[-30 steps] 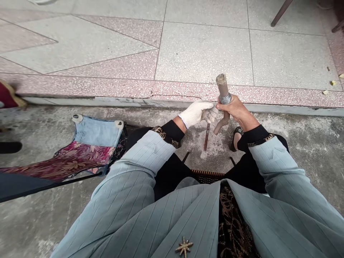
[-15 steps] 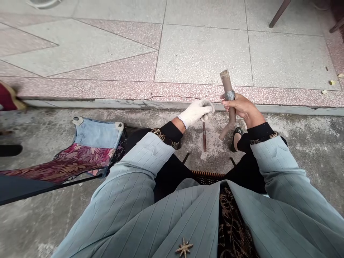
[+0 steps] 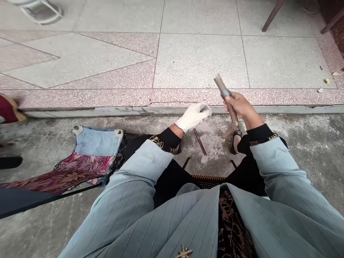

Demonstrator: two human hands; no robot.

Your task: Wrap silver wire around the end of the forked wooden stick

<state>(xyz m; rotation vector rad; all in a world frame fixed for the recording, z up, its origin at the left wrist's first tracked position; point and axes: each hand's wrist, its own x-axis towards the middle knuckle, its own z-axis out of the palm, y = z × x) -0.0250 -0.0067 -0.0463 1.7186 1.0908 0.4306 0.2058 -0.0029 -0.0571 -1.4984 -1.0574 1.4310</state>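
Note:
In my bare right hand [image 3: 240, 104] is a forked wooden stick [image 3: 232, 114], leaning with its sawn end up and left. Silver wire [image 3: 225, 94] is wound in a tight band round its upper part, just above my thumb. My left hand [image 3: 195, 115], in a white knitted glove, is to the left of the stick, apart from it, fingers curled together. Whatever those fingers hold is too small to make out. Below the glove is a thin reddish-brown rod [image 3: 200, 142], tilted; I cannot tell if it hangs or lies on the ground.
A low step edge [image 3: 120, 111] runs across, with terrazzo tiles [image 3: 201, 57] beyond. At left stands a folding seat of denim and flowered cloth [image 3: 88, 157]. A white round-framed object [image 3: 41, 12] is at upper left, brown furniture legs [image 3: 272, 16] at upper right.
The stick has tilted further left at its top, and my right hand sits slightly lower against the wire band. My gloved hand has shifted left. The brown rod went from upright to slanted.

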